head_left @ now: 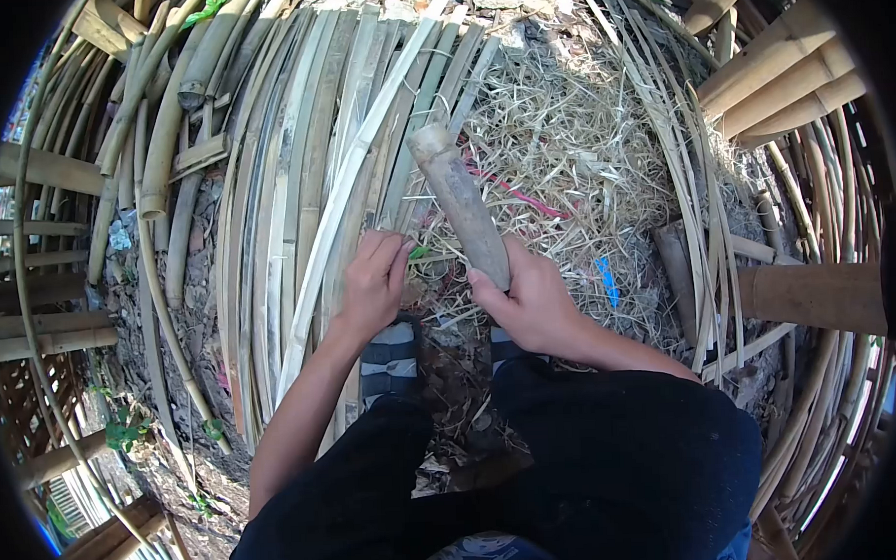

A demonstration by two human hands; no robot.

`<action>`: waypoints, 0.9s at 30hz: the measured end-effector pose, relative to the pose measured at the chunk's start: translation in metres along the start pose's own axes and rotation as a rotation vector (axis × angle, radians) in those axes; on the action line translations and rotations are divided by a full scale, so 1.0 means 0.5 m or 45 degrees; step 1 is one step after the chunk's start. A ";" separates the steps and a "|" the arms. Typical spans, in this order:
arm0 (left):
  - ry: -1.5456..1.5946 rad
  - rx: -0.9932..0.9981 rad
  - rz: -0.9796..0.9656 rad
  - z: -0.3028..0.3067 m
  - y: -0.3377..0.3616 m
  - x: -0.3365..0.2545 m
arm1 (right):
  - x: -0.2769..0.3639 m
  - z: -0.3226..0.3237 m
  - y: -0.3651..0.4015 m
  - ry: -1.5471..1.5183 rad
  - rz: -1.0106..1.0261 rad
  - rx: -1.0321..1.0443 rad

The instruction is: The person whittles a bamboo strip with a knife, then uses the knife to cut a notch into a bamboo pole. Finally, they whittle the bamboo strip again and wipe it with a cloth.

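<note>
My right hand [529,295] is wrapped round the lower end of a short, thick bamboo piece [460,201]. This piece tilts up and to the left, with a pale knobby top end. My left hand [374,281] is closed in a pinch at the right edge of a row of split bamboo strips [306,176]; I cannot make out what is between its fingertips. A small green leaf [417,252] shows just beside those fingertips. Under my hands are my feet in grey-strapped sandals [389,359].
Pale shavings [561,138] cover the ground ahead, with a red strip [534,203] and a blue scrap [608,281] among them. Bamboo poles [158,162] lean at the left. Thick bamboo lengths [771,76] and a large one [814,297] lie at the right, near long thin strips [697,192].
</note>
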State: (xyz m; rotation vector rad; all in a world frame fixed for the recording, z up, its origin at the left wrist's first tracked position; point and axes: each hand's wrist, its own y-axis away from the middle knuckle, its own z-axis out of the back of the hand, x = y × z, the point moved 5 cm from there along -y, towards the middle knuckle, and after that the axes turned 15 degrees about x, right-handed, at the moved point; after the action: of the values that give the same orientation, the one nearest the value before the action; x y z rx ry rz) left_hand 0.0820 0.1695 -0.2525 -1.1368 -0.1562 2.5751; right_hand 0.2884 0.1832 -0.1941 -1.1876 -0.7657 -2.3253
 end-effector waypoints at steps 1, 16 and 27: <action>0.005 0.029 -0.024 -0.006 0.002 -0.005 | 0.005 -0.001 0.003 0.041 0.013 0.025; 0.015 0.059 -0.100 -0.036 0.010 -0.009 | 0.013 0.011 0.020 0.088 0.122 -0.142; -0.036 0.067 -0.127 -0.040 -0.003 -0.014 | -0.002 -0.015 0.016 0.385 -0.005 0.141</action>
State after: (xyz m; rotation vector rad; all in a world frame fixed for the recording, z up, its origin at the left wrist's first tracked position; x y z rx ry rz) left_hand 0.1015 0.1677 -0.2607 -1.0469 -0.1465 2.4938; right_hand 0.2891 0.1723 -0.1966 -0.7644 -0.7737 -2.3574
